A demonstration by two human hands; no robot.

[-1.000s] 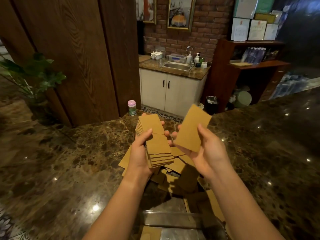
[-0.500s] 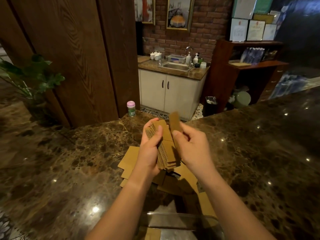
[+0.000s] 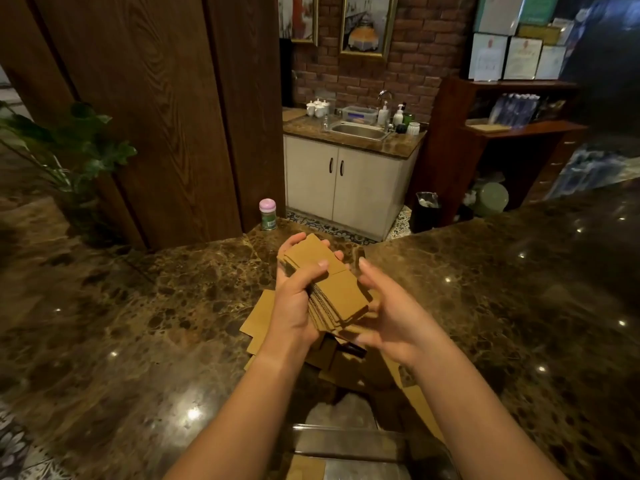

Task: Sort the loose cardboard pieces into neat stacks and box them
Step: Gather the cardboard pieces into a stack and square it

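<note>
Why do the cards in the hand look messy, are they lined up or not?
Not lined up. The cardboard stack in the left hand shows stepped, fanned edges.

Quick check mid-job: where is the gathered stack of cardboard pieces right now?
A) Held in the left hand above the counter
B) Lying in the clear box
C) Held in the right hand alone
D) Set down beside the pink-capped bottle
A: the left hand grips the cardboard stack above the loose pieces on the counter, thumb across its top, while the right hand is beside it, fingers spread.

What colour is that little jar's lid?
Pink; the jar itself is green. Head view.
</note>
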